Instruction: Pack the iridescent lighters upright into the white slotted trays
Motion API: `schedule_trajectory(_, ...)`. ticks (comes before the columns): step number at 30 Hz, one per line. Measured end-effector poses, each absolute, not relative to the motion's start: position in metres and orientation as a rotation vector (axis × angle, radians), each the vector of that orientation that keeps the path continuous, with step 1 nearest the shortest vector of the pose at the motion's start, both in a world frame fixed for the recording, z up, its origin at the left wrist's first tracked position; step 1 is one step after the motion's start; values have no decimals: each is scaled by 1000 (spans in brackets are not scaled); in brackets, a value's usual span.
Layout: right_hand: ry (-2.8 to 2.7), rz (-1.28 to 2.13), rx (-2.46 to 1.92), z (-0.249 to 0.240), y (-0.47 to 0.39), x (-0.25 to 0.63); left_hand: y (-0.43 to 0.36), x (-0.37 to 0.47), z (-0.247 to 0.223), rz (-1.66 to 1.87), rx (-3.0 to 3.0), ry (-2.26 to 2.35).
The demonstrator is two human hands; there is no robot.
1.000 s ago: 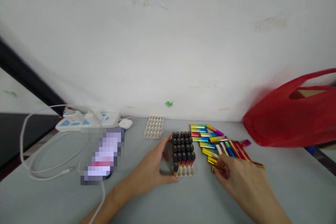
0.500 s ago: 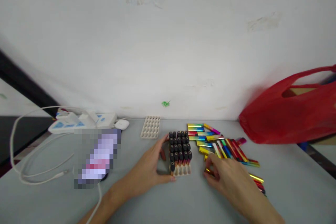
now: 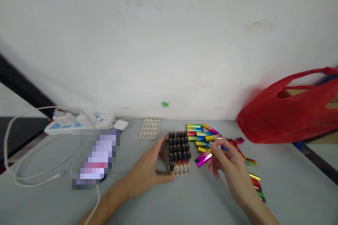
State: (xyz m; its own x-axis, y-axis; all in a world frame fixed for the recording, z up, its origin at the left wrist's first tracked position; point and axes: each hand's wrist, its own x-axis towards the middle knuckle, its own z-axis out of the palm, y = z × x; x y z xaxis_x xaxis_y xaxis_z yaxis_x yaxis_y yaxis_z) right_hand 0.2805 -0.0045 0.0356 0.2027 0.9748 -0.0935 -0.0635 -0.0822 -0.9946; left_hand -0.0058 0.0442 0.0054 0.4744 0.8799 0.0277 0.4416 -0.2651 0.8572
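Note:
My left hand (image 3: 148,168) curves around the left side of a pale moulded tray (image 3: 182,171), thumb at its front corner and fingers at its back. Black-topped lighters (image 3: 179,147) stand upright in rows in this tray; most of the front row of pockets shows bare, with one lighter at its left end. Just right of the tray, my right hand (image 3: 227,163) pinches a shiny purple and yellow lighter (image 3: 204,157) above the table, its dark end pointing left. Behind that hand lies a loose pile of metallic coloured lighters (image 3: 198,134).
A second pale tray (image 3: 150,127) lies near the wall. At the left are a power strip (image 3: 105,121), white cables (image 3: 39,182) and a phone with a blurred screen (image 3: 96,158). A red bag (image 3: 285,112) rests at the right. More lighters (image 3: 257,184) lie beyond my right wrist.
My right hand has lifted from the pile's near edge, and the purple and yellow lighter now shows in its fingers. My left hand stays at the tray.

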Motion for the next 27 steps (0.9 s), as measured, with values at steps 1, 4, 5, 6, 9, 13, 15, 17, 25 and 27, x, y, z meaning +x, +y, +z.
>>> schedule_trajectory(1,-876,1208,-1291,36,-3,282,44,-6,6,657,1884,1110)
schedule_trajectory(4,-679,1364,-1185,39,-1,285,45,-7,5,641,1880,1126)
schedule_trajectory(5,-653,1406,-1141,41,-1,285,45,-7,5,639,1877,1128)
schedule_trajectory(6,-637,1442,-1099,42,-2,285,45,-7,4,640,1875,1127)
schedule_trajectory(9,-605,1535,-1004,45,-6,282,45,-6,3,650,1872,1128)
schedule_trajectory(13,-660,1644,-906,49,-9,277,45,-5,2,647,1871,1136)
schedule_trajectory(15,-732,1702,-870,50,-10,276,45,-6,3,642,1870,1133)
schedule_trajectory(17,-787,1743,-855,49,-12,275,45,-6,3,638,1872,1133)
schedule_trajectory(25,-834,1734,-896,32,-14,266,44,-8,-2,627,1893,1145)
schedule_trajectory(27,-805,1765,-892,29,-15,264,44,-8,-1,629,1891,1137)
